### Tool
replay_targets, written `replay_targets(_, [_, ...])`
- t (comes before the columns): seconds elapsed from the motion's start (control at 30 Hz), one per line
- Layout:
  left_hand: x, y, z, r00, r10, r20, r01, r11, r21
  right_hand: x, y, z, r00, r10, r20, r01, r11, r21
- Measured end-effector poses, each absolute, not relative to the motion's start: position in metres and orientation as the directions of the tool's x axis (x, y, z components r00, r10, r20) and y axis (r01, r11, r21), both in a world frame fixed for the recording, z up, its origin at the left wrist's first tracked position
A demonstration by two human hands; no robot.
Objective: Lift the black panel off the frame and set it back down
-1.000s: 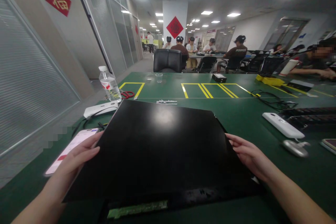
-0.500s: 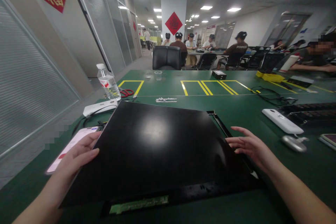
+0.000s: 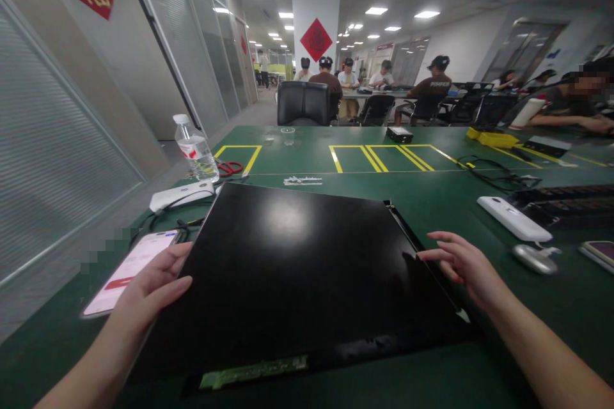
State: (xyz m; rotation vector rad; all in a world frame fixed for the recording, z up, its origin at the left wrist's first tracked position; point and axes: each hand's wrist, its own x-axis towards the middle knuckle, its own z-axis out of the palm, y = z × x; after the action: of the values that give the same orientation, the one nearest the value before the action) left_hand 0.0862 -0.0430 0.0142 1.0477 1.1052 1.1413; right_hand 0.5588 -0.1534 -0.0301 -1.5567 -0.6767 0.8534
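A large glossy black panel (image 3: 297, 262) lies flat on the green table (image 3: 432, 204), with a green circuit strip (image 3: 254, 372) showing along its near edge. My left hand (image 3: 153, 284) grips the panel's left edge, thumb on top and fingers under it. My right hand (image 3: 460, 265) hovers just off the panel's right edge, fingers spread and holding nothing. A thin black frame piece (image 3: 403, 223) runs beside the panel's right side.
A phone (image 3: 129, 271) lies by my left hand. Behind it are a white device (image 3: 182, 195), a water bottle (image 3: 194, 150) and red scissors (image 3: 230, 168). To the right lie a white remote-like device (image 3: 515, 218), a grey mouse (image 3: 532, 259) and black cables (image 3: 499, 176). People sit at tables farther back.
My right hand has let go of the panel's right edge and lifted off with fingers spread. The panel has settled flatter and shifted slightly right. My left hand keeps its grip.
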Motion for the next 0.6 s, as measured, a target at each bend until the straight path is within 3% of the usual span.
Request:
replay_targets(0.23, [0.0940, -0.0496, 0.0078, 0.168, 0.975, -0.146, -0.212, 0.180, 0.961, 0.5564, -0.1506, -0.0243, 0.624, 0.766, -0.156, -0.010, -0.192, -0.981])
replay_targets(0.6, [0.0939, -0.0483, 0.0078, 0.160, 0.980, -0.119, -0.259, 0.158, 0.953, 0.5631, -0.1509, -0.0335, 0.592, 0.785, -0.185, 0.034, -0.253, -0.967])
